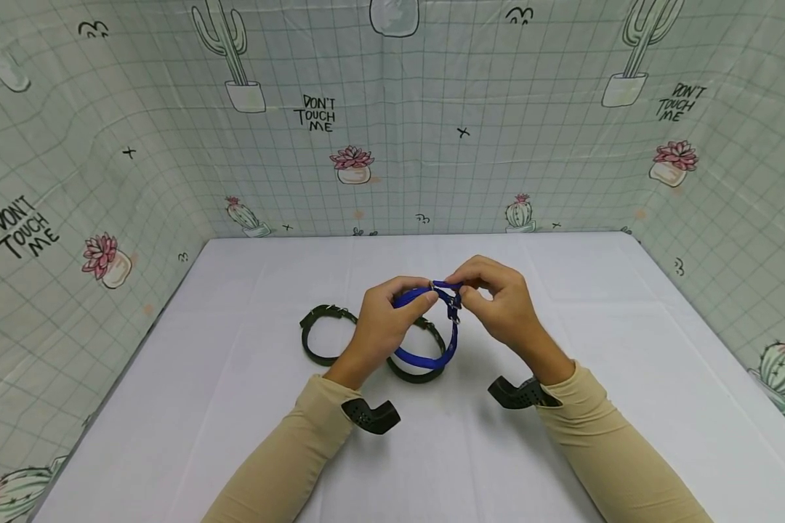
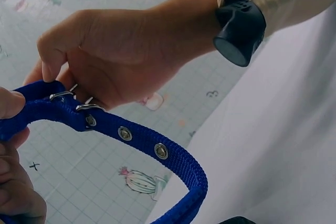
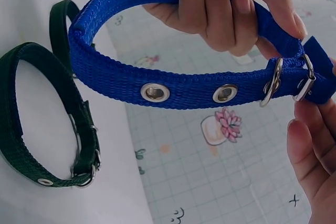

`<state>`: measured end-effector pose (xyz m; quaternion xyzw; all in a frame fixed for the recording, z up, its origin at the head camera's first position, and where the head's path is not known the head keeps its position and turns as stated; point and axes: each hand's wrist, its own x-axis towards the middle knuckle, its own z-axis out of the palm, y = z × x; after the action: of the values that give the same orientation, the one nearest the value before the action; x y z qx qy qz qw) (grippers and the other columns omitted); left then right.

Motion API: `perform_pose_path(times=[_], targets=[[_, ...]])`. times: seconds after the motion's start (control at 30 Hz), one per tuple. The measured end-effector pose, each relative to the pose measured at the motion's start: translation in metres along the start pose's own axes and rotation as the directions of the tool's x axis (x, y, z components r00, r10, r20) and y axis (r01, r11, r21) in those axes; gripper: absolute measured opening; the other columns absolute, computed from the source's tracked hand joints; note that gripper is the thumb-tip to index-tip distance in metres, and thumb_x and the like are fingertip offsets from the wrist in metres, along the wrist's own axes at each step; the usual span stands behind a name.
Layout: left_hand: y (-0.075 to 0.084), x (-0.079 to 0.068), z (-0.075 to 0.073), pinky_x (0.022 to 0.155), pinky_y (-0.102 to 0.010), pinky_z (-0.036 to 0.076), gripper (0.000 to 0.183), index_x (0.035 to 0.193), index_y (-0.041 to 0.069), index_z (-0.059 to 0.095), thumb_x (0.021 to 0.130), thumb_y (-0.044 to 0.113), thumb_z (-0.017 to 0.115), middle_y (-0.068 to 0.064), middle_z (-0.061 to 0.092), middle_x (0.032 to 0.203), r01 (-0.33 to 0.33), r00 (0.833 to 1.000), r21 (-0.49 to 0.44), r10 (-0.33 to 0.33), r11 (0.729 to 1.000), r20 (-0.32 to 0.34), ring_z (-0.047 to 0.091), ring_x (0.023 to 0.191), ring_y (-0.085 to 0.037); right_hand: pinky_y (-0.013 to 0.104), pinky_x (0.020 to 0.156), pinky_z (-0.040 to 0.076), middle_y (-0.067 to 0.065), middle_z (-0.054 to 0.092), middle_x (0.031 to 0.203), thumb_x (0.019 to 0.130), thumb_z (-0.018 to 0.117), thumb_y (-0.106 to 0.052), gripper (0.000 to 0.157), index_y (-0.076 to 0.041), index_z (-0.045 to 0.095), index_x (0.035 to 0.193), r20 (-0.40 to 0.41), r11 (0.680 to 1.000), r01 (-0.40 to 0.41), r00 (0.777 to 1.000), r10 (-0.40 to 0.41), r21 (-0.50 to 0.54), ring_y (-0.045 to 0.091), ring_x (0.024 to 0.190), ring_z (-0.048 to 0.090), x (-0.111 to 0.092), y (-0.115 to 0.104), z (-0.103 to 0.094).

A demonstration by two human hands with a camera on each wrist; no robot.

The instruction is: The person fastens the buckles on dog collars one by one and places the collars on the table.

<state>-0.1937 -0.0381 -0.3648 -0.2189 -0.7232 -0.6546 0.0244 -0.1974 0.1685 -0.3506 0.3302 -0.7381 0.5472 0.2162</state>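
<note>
A blue dog collar (image 1: pixel 425 361) with metal eyelets is held up as a loop above the white table. My left hand (image 1: pixel 382 316) grips its padded band, thumb and fingers pinching near the buckle. My right hand (image 1: pixel 505 309) pinches the strap end at the buckle's other side. In the right wrist view, the collar (image 3: pixel 191 92) has its strap passing through the silver buckle (image 3: pixel 305 85), with a D-ring (image 3: pixel 272 83) beside it. One dark green collar (image 1: pixel 310 349) lies left of my left hand; another (image 1: pixel 415 376) lies behind the blue one, partly hidden.
The white tabletop (image 1: pixel 235 407) extends around the hands. Grid-patterned cloth (image 1: pixel 419 94) with cactus prints rises behind the table and along both sides. A black wrist camera (image 1: pixel 371 417) sits on the left sleeve, another (image 1: pixel 518 393) on the right.
</note>
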Motion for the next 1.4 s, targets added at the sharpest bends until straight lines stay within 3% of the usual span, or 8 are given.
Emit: perform_pose_path(times=[0.27,0.37,0.67,1.2,1.4], targets=[[0.000,0.000,0.000,0.082,-0.032,0.056,0.030,0.118,0.008,0.071,0.096,0.029,0.071,-0.006,0.070,0.108,0.010,1.000,0.005,-0.010,1.000,0.003,0.067,0.094,-0.019,0.022,0.073,0.050,0.017,0.067,0.087,0.081,0.052,0.019,0.024,0.007,0.071,0.091,0.028,0.996,0.016,1.000,-0.014,-0.086,0.020,0.077,0.059,0.006,-0.033,0.002],[0.000,0.000,0.000,0.081,-0.032,0.056,0.030,0.117,0.008,0.071,0.096,0.028,0.071,-0.006,0.070,0.108,0.007,1.000,0.008,-0.007,1.000,0.001,0.067,0.094,-0.019,0.023,0.072,0.050,0.016,0.067,0.087,0.080,0.052,0.019,0.025,0.006,0.071,0.091,0.035,0.992,0.030,0.999,-0.026,-0.122,0.018,0.077,0.059,0.007,-0.035,0.002],[0.000,0.000,0.000,0.082,-0.031,0.056,0.030,0.118,0.008,0.071,0.096,0.028,0.071,-0.006,0.069,0.110,0.015,1.000,0.010,-0.015,1.000,0.003,0.066,0.095,-0.019,0.024,0.069,0.049,0.014,0.067,0.086,0.080,0.053,0.018,0.024,0.005,0.071,0.089,0.038,0.985,0.056,0.998,-0.051,-0.163,0.016,0.075,0.058,0.007,-0.033,0.003],[-0.002,0.001,-0.002,0.085,-0.033,0.056,0.029,0.117,0.009,0.072,0.096,0.029,0.071,-0.005,0.069,0.111,0.015,1.000,-0.013,-0.015,1.000,0.005,0.066,0.098,-0.019,0.020,0.068,0.049,0.016,0.065,0.084,0.076,0.053,0.023,0.026,0.006,0.069,0.087,0.073,0.982,0.147,0.988,-0.139,-0.118,0.015,0.074,0.056,0.009,-0.031,0.003],[-0.001,0.001,-0.001,0.087,-0.033,0.055,0.030,0.118,0.008,0.072,0.096,0.028,0.071,-0.006,0.068,0.114,0.034,0.999,-0.032,-0.034,0.999,-0.001,0.064,0.099,-0.019,0.019,0.068,0.048,0.016,0.067,0.087,0.078,0.056,0.021,0.025,0.005,0.071,0.091,0.073,0.977,0.153,0.987,-0.143,-0.150,0.017,0.076,0.058,0.006,-0.018,0.004]])
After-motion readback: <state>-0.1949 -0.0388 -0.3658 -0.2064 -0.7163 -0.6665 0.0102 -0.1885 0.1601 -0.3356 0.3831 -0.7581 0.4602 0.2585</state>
